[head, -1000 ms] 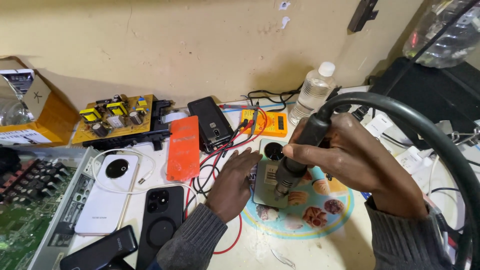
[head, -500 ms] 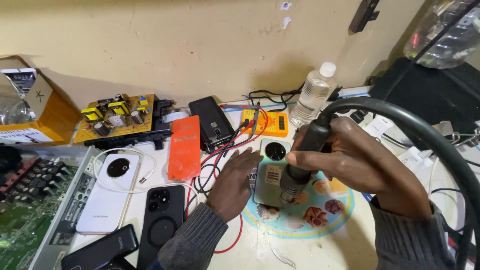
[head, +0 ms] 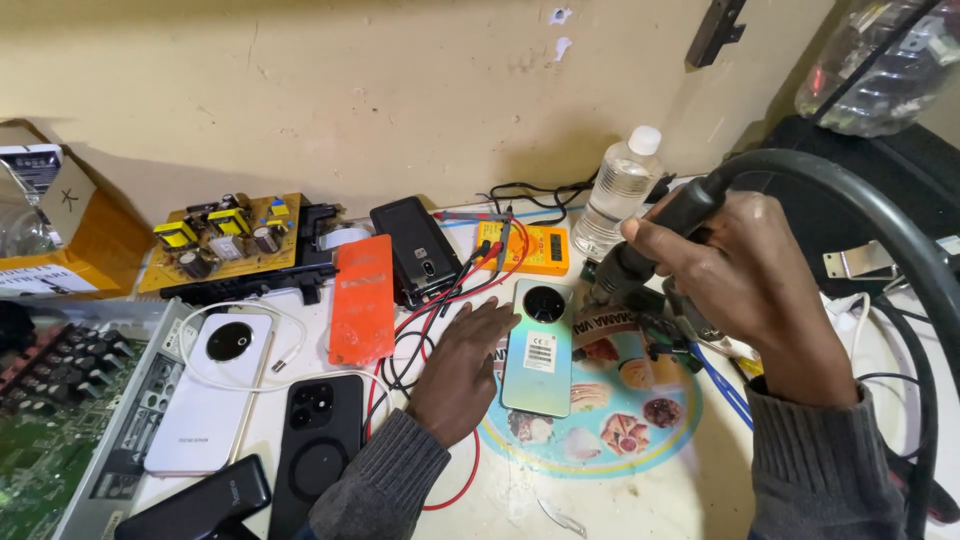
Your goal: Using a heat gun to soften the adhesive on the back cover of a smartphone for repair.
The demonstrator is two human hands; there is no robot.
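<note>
Right hand [head: 745,285]: fingers curled tight round the black handle of a hot-air tool [head: 655,240], nozzle tilted down and left, tip just off the upper right corner of the pale iridescent phone [head: 540,348]; whether touching it, impossible to tell. Thick black hose [head: 880,215] arched from the handle's rear, over the wrist and down the far right.

Left hand [head: 462,365]: flat, palm down, fingers spread loosely and gripping nothing, fingertips pressed against the left edge of that phone. Grey knitted cuffs on both wrists.

The phone itself: face down, round camera ring at its top end, laid upright along the left part of a round printed mat [head: 650,425] with food pictures.

Everything else, reckoned from the phone: just left, a tangle of red and black probe leads [head: 420,330]; further left, an orange flat case [head: 362,298]; beyond that, a white phone [head: 215,390] with a white cable looped over it. Lower left, a black phone [head: 318,440] with a ring on its back. Behind, a dark handset [head: 417,250], a yellow multimeter [head: 535,248] and a clear plastic bottle [head: 620,195] with a white cap. Far behind left, a yellow circuit board [head: 225,240] with coils and capacitors.
</note>
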